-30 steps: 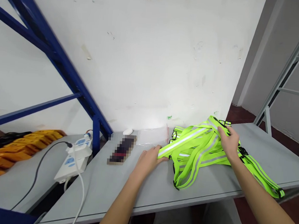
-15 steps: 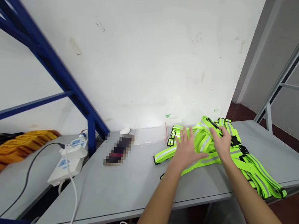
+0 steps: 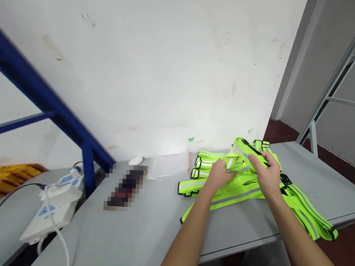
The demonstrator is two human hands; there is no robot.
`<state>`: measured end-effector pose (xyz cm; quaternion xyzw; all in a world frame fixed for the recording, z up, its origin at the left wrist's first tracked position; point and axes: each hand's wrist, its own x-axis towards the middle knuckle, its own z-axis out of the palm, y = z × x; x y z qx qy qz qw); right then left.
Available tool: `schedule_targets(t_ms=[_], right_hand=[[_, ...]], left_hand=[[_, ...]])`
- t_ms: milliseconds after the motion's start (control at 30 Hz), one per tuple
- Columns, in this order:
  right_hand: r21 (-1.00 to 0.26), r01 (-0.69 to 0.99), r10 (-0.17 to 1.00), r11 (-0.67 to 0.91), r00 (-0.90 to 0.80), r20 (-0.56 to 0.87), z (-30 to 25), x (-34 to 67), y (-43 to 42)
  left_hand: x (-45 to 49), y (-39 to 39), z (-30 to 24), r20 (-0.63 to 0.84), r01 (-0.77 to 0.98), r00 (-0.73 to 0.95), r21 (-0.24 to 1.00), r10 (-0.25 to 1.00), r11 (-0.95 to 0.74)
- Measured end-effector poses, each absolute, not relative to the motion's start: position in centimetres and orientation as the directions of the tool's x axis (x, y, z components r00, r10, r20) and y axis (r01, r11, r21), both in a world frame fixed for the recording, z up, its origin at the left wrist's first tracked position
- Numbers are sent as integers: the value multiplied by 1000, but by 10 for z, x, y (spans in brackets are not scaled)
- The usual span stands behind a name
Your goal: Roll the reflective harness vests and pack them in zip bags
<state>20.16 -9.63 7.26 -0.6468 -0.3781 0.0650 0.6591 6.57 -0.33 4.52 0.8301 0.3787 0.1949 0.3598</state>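
A heap of neon-green reflective straps point(image 3: 236, 193) with silver stripes and black buckles lies on the grey table, its looped ends to the left and a bundle hanging toward the front edge at right. My left hand point(image 3: 220, 175) is closed round a strap in the middle of the heap, its fingertips partly hidden. Just right of it, my right hand point(image 3: 268, 170) grips a folded strap between thumb and fingers, close to a black buckle. One raised loop point(image 3: 239, 147) stands up between the hands.
A clear plastic bag point(image 3: 166, 166) lies by the wall, with red ties point(image 3: 189, 160) beside it. To its left are a white rounded object point(image 3: 136, 160) and a blurred-out dark item point(image 3: 126, 188). White power strips point(image 3: 55, 204) with cables sit near the blue frame point(image 3: 87, 159).
My left hand has gone from spread fingers above the straps to closing on one. The right hand keeps its hold. The view has shifted slightly, moving the table items leftward.
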Motion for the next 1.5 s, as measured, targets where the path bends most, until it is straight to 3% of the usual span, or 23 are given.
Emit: schedule_targets(t_ms=[100, 167, 233, 300, 433, 567, 700, 800, 967, 1067, 1200, 1300, 1433, 1500], right_hand=[[-918, 365, 562, 157, 731, 387, 77, 213, -95], [-947, 254, 590, 198, 741, 322, 82, 222, -94], [-965, 102, 682, 243, 689, 245, 88, 229, -93], [-967, 10, 784, 255, 584, 213, 96, 233, -90], [-969, 74, 868, 236, 432, 245, 107, 230, -80], [-931, 257, 869, 260, 357, 342, 110, 226, -65], [-784, 541, 790, 304, 317, 525, 103, 226, -56], [-580, 712, 735, 396, 132, 665, 88, 222, -56], [-243, 769, 566, 591, -180, 805, 60, 210, -57], [-159, 729, 505, 665, -283, 816, 56, 203, -54], [-233, 681, 599, 694, -366, 712, 67, 196, -55], [-402, 638, 712, 657, -348, 610, 76, 189, -61], [-731, 469, 855, 495, -111, 507, 77, 176, -64], [-821, 413, 896, 394, 29, 444, 75, 171, -59]], left_hand=[[48, 1, 60, -13, 448, 744, 752, 668, -484], [31, 7, 72, -73, 399, 829, 772, 554, -495], [14, 17, 85, -125, 349, 888, 811, 443, -470], [4, 28, 93, -123, 296, 904, 871, 409, -391], [13, 45, 89, -53, 90, 900, 994, 432, -64], [40, 44, 71, -97, 27, 919, 983, 383, 183], [51, 28, 57, -200, 43, 854, 947, 481, 317], [48, 17, 49, -327, 65, 760, 898, 561, 434], [36, 9, 49, -233, -102, 863, 789, 448, 606], [31, 2, 59, -222, -175, 844, 747, 488, 642], [27, -5, 74, -261, -232, 733, 772, 628, 592], [23, -5, 77, -290, -247, 703, 757, 649, 606], [16, 2, 68, -233, -279, 715, 770, 659, 574], [11, 6, 63, -178, -295, 721, 796, 669, 529]])
